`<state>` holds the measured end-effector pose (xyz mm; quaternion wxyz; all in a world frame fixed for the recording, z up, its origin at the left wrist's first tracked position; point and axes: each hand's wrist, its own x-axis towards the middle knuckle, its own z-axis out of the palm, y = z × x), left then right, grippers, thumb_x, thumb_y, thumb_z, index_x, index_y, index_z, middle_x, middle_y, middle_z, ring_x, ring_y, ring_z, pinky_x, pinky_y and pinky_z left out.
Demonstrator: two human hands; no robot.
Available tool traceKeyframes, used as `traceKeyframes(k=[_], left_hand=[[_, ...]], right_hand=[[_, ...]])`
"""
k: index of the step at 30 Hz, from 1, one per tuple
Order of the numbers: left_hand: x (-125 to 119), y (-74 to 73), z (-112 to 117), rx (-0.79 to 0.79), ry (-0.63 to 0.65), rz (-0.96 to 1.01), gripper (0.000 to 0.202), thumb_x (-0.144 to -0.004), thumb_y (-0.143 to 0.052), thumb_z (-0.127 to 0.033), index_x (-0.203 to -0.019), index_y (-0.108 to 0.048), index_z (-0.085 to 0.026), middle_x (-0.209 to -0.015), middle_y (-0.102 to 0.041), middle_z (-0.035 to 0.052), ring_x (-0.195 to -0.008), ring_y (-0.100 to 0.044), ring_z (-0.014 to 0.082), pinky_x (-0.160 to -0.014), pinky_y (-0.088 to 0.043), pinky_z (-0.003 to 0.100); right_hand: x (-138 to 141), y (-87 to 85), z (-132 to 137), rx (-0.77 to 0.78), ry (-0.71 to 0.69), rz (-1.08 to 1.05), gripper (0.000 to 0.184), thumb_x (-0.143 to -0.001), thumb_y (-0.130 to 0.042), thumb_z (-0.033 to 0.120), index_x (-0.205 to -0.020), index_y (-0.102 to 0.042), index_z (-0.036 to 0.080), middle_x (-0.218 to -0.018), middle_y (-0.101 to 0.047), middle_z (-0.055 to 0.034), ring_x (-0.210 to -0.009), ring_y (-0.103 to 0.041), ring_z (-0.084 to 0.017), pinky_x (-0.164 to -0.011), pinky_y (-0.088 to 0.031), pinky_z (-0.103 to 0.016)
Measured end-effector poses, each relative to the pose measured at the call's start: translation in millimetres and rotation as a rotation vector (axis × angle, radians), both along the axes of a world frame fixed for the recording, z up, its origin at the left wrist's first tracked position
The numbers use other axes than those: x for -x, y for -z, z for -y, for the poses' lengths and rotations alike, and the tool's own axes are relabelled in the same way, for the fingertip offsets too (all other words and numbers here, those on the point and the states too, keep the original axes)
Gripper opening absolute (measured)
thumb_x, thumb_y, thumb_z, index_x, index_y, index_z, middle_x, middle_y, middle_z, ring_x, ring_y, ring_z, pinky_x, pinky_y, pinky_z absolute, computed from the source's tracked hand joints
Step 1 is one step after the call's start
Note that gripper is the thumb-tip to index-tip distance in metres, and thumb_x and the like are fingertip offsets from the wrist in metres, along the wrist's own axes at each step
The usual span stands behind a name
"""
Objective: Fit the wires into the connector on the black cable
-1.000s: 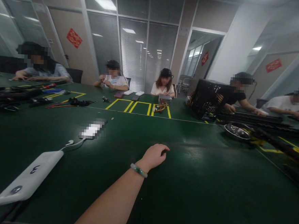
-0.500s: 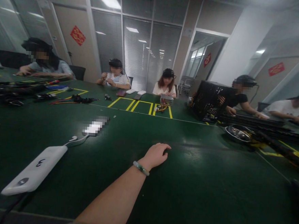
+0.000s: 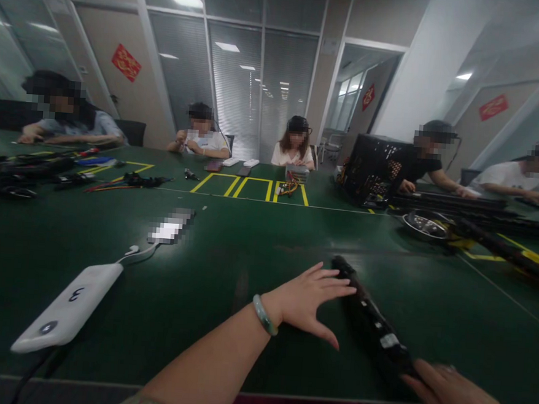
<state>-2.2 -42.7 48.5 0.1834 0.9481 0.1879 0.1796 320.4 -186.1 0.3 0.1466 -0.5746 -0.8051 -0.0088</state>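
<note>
At far left, a white power bank marked 3 is lying aslant on the green surface, its white cable running toward a phone beyond it. Further right, the left hand, wearing a bangle on its wrist, is hovering palm down with its fingers spreading apart, released and gripping nothing. Just to the right of these fingers, a long black bar is lying between the two hands, its long axis slanting from the far end, beside the left fingertips, down to the near end at lower right. Whether the left fingertips are touching it or only overlapping it in view, I cannot tell. At the right, the right hand is grasping the near end with its fingers closing around it, making this the nearer hand.
</note>
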Motion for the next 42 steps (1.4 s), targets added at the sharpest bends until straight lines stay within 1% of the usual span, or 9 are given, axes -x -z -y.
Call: traceKeyframes(k=[5, 9, 13, 18, 25, 29, 33, 37, 42], left_hand=[[7.7, 6.2, -6.0, -0.072, -0.007, 0.018, 0.076, -0.071, -0.072, -0.05, -0.138, -0.039, -0.032, -0.135, -0.051, 0.0024, -0.125, -0.046, 0.0226, -0.115, -0.015, 0.041], [24.5, 12.9, -27.9, -0.055, -0.289, -0.01, 0.053, -0.081, -0.062, -0.046, -0.129, -0.049, -0.028, -0.121, -0.06, 0.0046, -0.112, -0.054, 0.0232, -0.103, -0.033, 0.039], [38.8, 20.9, -48.4, -0.056, -0.515, -0.067, 0.053, -0.079, -0.064, -0.05, -0.126, -0.052, -0.028, -0.123, -0.058, 0.0037, -0.113, -0.052, 0.025, -0.099, -0.036, 0.039], [44.7, 32.6, -61.0, -0.026, -0.656, -0.076, 0.052, -0.083, -0.056, -0.056, -0.126, -0.052, -0.028, -0.121, -0.059, 0.0043, -0.11, -0.053, 0.0256, -0.096, -0.038, 0.041], [41.3, 35.1, -61.8, -0.063, -0.636, -0.01, 0.045, -0.089, -0.051, -0.047, -0.13, -0.047, -0.03, -0.128, -0.055, 0.0023, -0.118, -0.048, 0.023, -0.103, -0.032, 0.044], [32.0, 34.6, -57.5, -0.136, -0.517, -0.006, 0.047, -0.088, -0.054, -0.04, -0.133, -0.045, -0.031, -0.137, -0.048, 0.0011, -0.126, -0.041, 0.0208, -0.113, -0.016, 0.043], [18.8, 37.3, -56.0, -0.139, -0.54, -0.049, 0.042, -0.089, -0.052, -0.035, -0.13, -0.048, -0.028, -0.137, -0.047, 0.0034, -0.127, -0.04, 0.0227, -0.114, -0.015, 0.046], [9.8, 39.9, -57.9, -0.144, -0.587, -0.076, 0.03, -0.089, -0.049, -0.023, -0.119, -0.053, -0.026, -0.121, -0.054, 0.003, -0.115, -0.048, 0.0209, -0.111, -0.022, 0.043], [13.9, 36.9, -57.9, -0.173, -0.597, -0.093, 0.027, -0.083, -0.055, -0.021, -0.109, -0.055, -0.025, -0.108, -0.055, 0.0026, -0.101, -0.052, 0.0207, -0.091, -0.041, 0.036]], right_hand=[[80.9, -32.9, -69.1, 0.156, -0.005, 0.151, 0.019, -0.088, -0.051, 0.037, -0.087, -0.067, 0.026, -0.08, -0.068, -0.0049, -0.073, -0.062, -0.024, -0.069, -0.047, -0.039], [120.4, -53.6, -123.9, 0.1, -0.107, 0.148, 0.021, -0.091, -0.05, 0.038, -0.096, -0.067, 0.026, -0.088, -0.068, -0.0043, -0.086, -0.06, -0.025, -0.078, -0.042, -0.036], [144.9, -48.0, -172.1, 0.139, -0.104, 0.133, 0.022, -0.09, -0.053, 0.039, -0.102, -0.067, 0.027, -0.094, -0.066, -0.004, -0.09, -0.059, -0.024, -0.076, -0.041, -0.033], [159.2, -32.9, -213.0, 0.232, 0.014, 0.024, 0.023, -0.084, -0.061, 0.037, -0.103, -0.068, 0.025, -0.103, -0.06, -0.0043, -0.09, -0.06, -0.019, -0.074, -0.042, -0.027], [142.3, -36.8, -206.3, 0.227, 0.078, -0.157, 0.034, -0.083, -0.056, 0.05, -0.099, -0.062, 0.02, -0.095, -0.064, -0.0063, -0.078, -0.06, -0.019, -0.062, -0.041, -0.026], [139.3, -34.6, -184.3, 0.446, -0.008, -0.018, 0.033, -0.076, -0.062, 0.054, -0.078, -0.064, 0.021, -0.076, -0.065, -0.0039, -0.066, -0.059, -0.019, -0.053, -0.036, -0.026], [135.5, -31.7, -181.7, 0.577, -0.159, -0.166, 0.024, -0.082, -0.058, 0.044, -0.081, -0.065, 0.021, -0.079, -0.067, -0.0023, -0.068, -0.061, -0.017, -0.056, -0.039, -0.025], [126.8, -25.2, -194.7, 0.678, -0.073, -0.418, 0.025, -0.085, -0.054, 0.043, -0.085, -0.062, 0.019, -0.076, -0.068, -0.0012, -0.057, -0.057, -0.012, -0.052, -0.04, -0.022], [130.3, -9.2, -197.0, 0.566, -0.038, -0.622, 0.025, -0.086, -0.053, 0.044, -0.085, -0.057, 0.02, -0.073, -0.066, 0.0009, -0.051, -0.054, -0.01, -0.049, -0.04, -0.02]])
